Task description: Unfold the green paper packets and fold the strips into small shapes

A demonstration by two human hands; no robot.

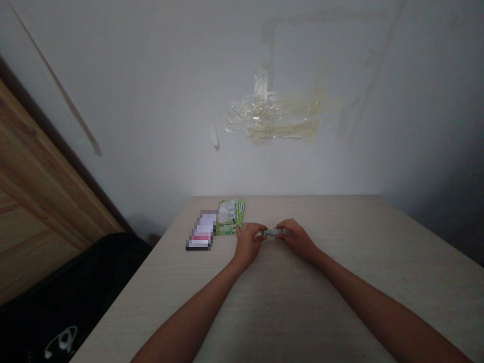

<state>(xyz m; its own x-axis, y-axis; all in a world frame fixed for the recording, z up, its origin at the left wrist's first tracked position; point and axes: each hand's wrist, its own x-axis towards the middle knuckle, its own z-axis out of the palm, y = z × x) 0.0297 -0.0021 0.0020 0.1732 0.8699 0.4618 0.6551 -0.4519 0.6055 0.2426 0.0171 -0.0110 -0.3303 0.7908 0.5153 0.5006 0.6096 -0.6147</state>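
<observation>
Between my two hands is a small green-and-white printed packet (272,232), narrow as seen from here, as if folded or rolled. My left hand (249,244) pinches its left end between thumb and fingers. On the other end, the fingertips of my right hand (297,238) are closed in the same way. Just left of my left hand lies a stack of flat green packets (230,216) with printed white labels. The lower right corner of that stack is partly behind my left fingers.
A phone-like device (202,231) with a blurred screen lies left of the stack on the pale wooden table (340,222). Behind rises a white wall (151,101) with peeling clear tape (272,118). At left are a wooden panel (34,186) and a dark bag-like thing (94,282).
</observation>
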